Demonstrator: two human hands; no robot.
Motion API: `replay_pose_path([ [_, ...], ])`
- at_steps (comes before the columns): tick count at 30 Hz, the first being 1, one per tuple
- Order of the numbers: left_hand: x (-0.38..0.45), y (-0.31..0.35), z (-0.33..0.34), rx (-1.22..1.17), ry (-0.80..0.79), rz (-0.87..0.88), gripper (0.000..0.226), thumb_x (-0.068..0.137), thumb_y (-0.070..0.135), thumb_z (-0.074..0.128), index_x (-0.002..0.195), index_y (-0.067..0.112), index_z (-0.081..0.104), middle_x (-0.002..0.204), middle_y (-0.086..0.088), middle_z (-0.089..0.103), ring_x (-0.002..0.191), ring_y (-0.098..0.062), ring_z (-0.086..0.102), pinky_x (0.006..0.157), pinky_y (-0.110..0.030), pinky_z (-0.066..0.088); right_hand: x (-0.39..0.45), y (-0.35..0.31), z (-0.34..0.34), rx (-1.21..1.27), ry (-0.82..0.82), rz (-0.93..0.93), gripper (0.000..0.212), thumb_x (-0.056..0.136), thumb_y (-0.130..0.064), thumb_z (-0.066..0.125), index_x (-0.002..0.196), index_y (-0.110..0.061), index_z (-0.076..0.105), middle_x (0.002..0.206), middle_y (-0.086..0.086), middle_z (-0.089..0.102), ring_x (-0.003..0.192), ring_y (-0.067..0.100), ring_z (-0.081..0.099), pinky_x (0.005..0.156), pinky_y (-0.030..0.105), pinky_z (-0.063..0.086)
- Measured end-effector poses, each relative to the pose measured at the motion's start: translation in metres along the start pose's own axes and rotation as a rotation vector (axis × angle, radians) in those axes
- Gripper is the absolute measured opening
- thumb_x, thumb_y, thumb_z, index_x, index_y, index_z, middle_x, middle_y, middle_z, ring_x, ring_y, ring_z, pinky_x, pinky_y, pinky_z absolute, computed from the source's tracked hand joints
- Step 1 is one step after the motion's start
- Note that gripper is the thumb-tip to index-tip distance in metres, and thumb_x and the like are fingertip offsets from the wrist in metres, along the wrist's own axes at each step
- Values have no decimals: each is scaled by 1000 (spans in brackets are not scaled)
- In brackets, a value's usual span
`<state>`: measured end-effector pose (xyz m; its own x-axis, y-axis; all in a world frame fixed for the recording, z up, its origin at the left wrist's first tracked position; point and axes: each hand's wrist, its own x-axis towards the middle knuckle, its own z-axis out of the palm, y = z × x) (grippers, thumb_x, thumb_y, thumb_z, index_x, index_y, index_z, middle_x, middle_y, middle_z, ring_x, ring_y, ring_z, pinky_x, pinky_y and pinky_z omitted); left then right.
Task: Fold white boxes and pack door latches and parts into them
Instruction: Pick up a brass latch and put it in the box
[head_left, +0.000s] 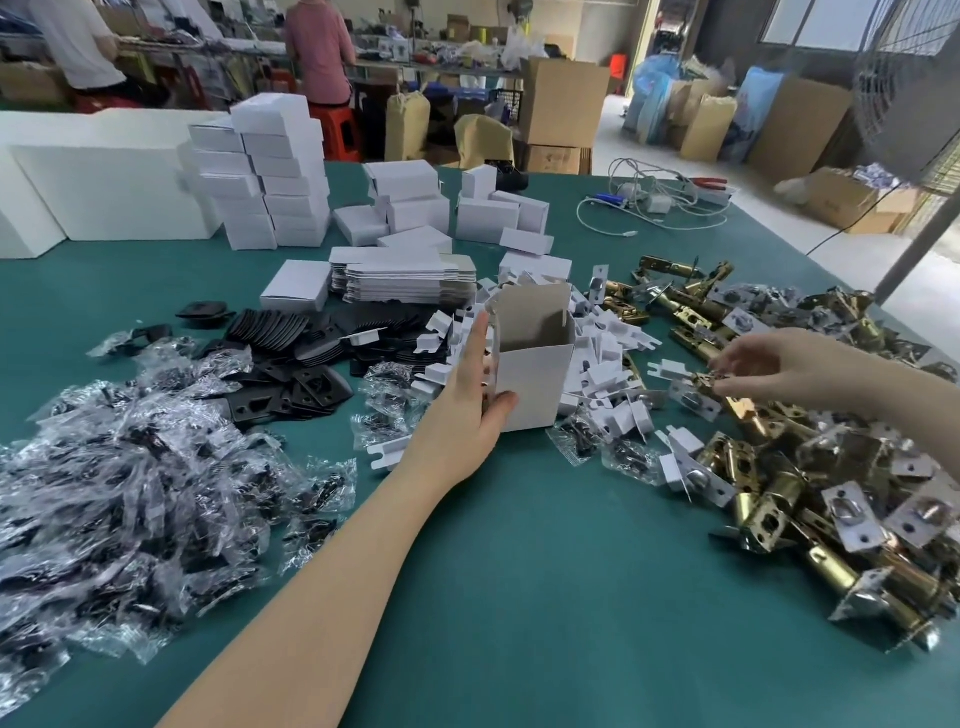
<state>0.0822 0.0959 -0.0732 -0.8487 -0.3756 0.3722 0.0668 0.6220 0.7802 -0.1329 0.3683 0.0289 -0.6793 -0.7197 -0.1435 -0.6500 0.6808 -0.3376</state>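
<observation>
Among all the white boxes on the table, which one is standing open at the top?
The box held by the left hand, at the table's middle. Its top flaps stand up, showing the inside; the stacked boxes behind are closed.

The near left wall of the open box (530, 384) is covered by the left hand (470, 410). The box interior is seen only partly. The contents of the clear bags (119, 493) are blurred. The latch pile (810, 467) is cut off at the right edge. What the right fingers (727, 387) pinch cannot be determined.
</observation>
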Motion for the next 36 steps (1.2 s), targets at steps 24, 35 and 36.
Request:
replay_pose_path([
  [24, 2, 2, -18, -420, -107, -219, 43, 93, 10, 64, 133, 22, 52, 113, 8, 71, 103, -3, 66, 83, -9, 47, 11, -180, -15, 513, 316, -374, 32, 70, -37, 73, 91, -14, 67, 92, 2, 74, 84, 15, 70, 78, 20, 57],
  [35, 3, 1, -20, -445, -114, -227, 42, 92, 11, 66, 122, 38, 55, 110, 13, 72, 106, -5, 66, 85, -12, 48, 21, -174, -6, 259, 263, -332, 29, 67, -53, 72, 85, -30, 67, 86, -15, 67, 79, 9, 62, 67, 20, 51],
  [36, 3, 1, -20, -447, -114, -227, 42, 92, 11, 66, 123, 37, 55, 111, 12, 72, 106, -5, 66, 85, -12, 48, 23, -175, 0, 143, 263, -336, 25, 69, -53, 73, 82, -34, 65, 92, -14, 62, 85, 9, 56, 73, 23, 46],
])
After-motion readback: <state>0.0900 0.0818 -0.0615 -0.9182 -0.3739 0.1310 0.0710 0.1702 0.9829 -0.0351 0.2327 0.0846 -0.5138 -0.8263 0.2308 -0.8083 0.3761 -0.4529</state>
